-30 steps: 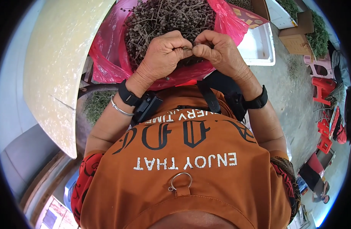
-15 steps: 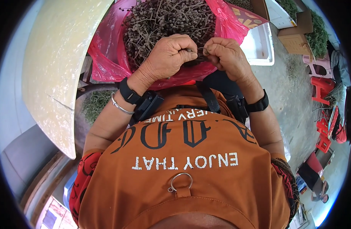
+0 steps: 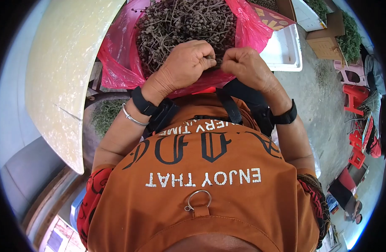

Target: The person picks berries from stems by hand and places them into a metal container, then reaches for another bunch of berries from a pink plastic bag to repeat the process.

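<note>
A large heap of dry grey-brown stems with small round seed heads (image 3: pixel 184 25) fills an open pink plastic bag (image 3: pixel 121 77) in front of me. At its near edge, my left hand (image 3: pixel 188 62) is closed, thumb pressed on the curled forefinger, with a bit of dried seed-head sprig showing at the fingertips. Close beside it on the right, my right hand (image 3: pixel 246 66) is closed too, its thumb and forefinger pinched toward the left fingertips. Whatever the right fingers grip is too small or hidden to make out. A narrow gap separates the two hands.
A large pale yellow panel (image 3: pixel 58 84) rises close on my left. Right of the bag are a white foam box (image 3: pixel 287 50) and a cardboard box (image 3: pixel 323 42) with green plants. Red stools (image 3: pixel 354 98) and a person (image 3: pixel 353 212) are farther right.
My right hand has turned and dropped slightly toward me, its fingers folding in more. The left hand stays almost in place, still pinched.
</note>
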{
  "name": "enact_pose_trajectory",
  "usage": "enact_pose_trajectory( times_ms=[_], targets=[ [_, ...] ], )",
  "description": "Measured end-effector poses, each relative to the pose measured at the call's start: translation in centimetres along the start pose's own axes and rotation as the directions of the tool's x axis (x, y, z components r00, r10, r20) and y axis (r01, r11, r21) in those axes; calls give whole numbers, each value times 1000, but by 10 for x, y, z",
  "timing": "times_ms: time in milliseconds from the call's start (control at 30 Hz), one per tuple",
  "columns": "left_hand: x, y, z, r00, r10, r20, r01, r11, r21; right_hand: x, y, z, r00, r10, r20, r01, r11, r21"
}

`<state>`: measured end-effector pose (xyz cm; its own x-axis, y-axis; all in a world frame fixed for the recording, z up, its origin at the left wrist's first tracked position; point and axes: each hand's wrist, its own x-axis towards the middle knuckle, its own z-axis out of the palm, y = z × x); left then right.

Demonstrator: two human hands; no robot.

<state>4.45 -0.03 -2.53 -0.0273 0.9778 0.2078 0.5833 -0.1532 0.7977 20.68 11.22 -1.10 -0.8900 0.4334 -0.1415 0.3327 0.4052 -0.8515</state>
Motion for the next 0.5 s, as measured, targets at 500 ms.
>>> enact_pose_trajectory(
  times_ms=[500],
  targets=[
    [-7,-12,-4,959,-282,25,258,833,-490,-13,-24,-37,990,127,56,-135,779,612]
  ],
)
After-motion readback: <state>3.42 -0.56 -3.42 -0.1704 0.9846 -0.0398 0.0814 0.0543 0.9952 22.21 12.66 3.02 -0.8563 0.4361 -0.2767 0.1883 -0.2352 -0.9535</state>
